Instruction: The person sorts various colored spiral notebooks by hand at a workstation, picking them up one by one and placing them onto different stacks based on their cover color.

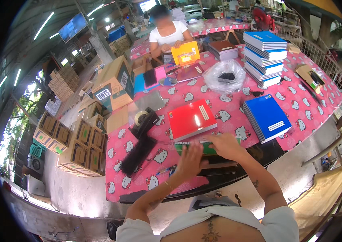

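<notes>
1. Green notebook [232, 142]: lies at the near side of the worktop [130, 190], in front of the person's body, partly covered by both hands. A thin dark coil [164, 142] runs out past its left end.
2. Left hand [192, 159]: fingers extended and somewhat apart, laid over the left part of the green notebook; the outline is blurred.
3. Right hand [224, 145]: fingers bent at the upper edge of the green notebook, right of the left hand. Whether it pinches the edge cannot be told.
4. Red notebooks [192, 119]: piled just beyond the green notebook, cover upward.
5. Blue notebooks [267, 118]: a low pile to the right of the red ones, well clear of both hands.
6. Left side: a black bundle of strands [138, 155] lies near the left hand; a black tape dispenser [144, 123] stands just beyond it.
7. Farther back: a clear plastic bag [224, 76] with dark contents, beside a tall stack of blue-covered notebooks [264, 58].
8. Across the worktop: a co-worker in a white top [168, 34] holds a yellow notebook [186, 52].
</notes>
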Demonstrator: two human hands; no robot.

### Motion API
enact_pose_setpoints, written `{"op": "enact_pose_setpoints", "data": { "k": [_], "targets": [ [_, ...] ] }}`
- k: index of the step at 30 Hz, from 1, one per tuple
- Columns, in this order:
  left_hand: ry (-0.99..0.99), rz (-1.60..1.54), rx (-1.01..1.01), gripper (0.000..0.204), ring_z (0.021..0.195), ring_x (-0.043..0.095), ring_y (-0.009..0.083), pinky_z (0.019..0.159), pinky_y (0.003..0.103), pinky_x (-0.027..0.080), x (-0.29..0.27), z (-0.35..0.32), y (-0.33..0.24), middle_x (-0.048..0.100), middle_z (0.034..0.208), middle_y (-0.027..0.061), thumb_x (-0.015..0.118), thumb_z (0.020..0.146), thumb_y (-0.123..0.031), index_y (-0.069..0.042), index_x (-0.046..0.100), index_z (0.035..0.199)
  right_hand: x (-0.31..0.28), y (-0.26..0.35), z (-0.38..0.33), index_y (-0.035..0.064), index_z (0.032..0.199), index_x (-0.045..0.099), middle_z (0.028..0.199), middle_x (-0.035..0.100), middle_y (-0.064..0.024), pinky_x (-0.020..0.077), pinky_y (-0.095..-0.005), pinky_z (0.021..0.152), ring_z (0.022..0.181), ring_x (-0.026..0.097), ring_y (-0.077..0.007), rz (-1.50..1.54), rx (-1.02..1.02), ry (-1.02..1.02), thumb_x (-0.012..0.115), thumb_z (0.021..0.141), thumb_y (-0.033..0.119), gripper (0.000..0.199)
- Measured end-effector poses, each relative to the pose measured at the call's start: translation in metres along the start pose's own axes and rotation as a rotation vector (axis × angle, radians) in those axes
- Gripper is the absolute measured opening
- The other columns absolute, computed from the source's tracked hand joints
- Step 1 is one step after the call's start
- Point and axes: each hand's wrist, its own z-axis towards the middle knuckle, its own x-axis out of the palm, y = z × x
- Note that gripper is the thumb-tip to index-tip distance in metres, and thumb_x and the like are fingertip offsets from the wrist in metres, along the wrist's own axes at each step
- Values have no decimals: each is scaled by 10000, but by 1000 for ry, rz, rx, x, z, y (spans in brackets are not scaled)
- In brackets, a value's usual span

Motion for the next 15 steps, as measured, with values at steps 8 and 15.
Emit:
{"op": "enact_pose_setpoints", "data": {
  "k": [8, 15],
  "targets": [
    [-22, -149, -52, 643, 1386, 441, 379, 1170, 605, 215, -9, -37, -38, 493, 1436, 259, 619, 941, -390, 52, 479, 1385, -39, 3, -26, 112, 1406, 513, 1128, 686, -157, 481, -435, 963, 1076, 654, -336, -229, -60, -277, 830, 762, 203, 724],
    [14, -283, 185, 481, 1220, 582, 304, 1157, 598, 250, -48, 34, 16, 637, 1258, 140, 633, 935, -393, -21, 607, 1239, 20, -61, -63, 20, 1258, 653, 1180, 670, -71, 533, -290, 889, 1070, 617, -131, 1222, 296, -17, 772, 870, 60, 408]
  ]
}}
